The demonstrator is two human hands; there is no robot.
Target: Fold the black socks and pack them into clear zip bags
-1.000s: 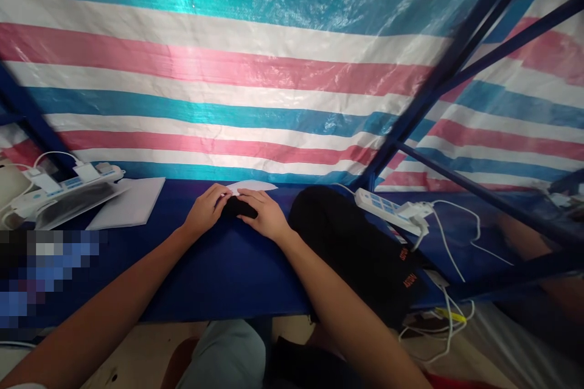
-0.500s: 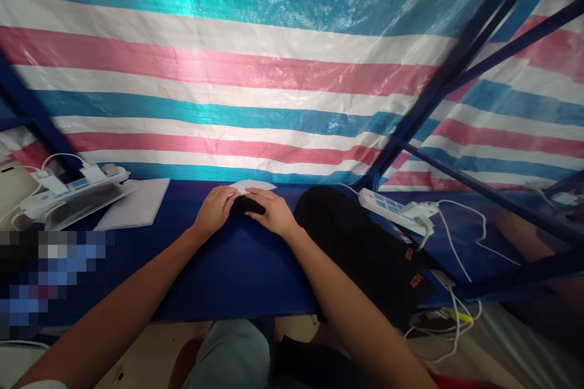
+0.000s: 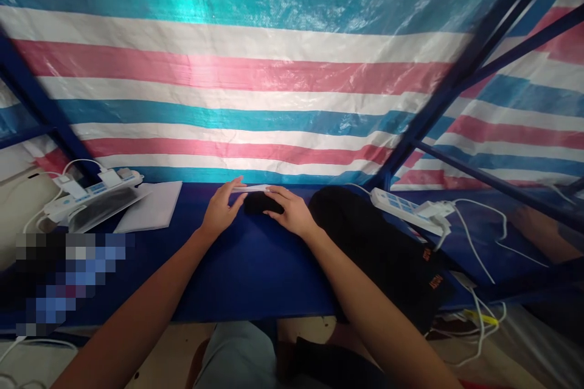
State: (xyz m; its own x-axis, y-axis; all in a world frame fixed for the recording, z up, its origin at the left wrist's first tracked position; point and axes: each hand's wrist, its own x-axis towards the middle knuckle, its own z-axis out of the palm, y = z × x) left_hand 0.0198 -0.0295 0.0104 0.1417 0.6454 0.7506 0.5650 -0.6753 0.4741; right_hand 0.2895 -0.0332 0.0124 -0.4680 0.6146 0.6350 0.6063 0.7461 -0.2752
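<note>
A small black bundle, which looks like folded cloth, lies on the blue tabletop. My right hand grips its right side, with the thumb at the near edge and the fingers over the top. Just left of the bundle is my left hand, its thumb and fingers apart and the thumb close to the bundle's left end. Behind the bundle, a thin white sheet shows between the fingertips of both hands. Whether those fingertips touch the sheet is too small to tell.
Black garments with orange lettering lie to the right, beside a white power strip with cables. On the left are another power strip and a stack of white sheets. A striped tarp hangs behind, between blue metal posts.
My left hand has come off the black bundle and its fingers have spread. My right hand stays on the bundle. The white sheet looks flatter, and the whole view has shifted slightly.
</note>
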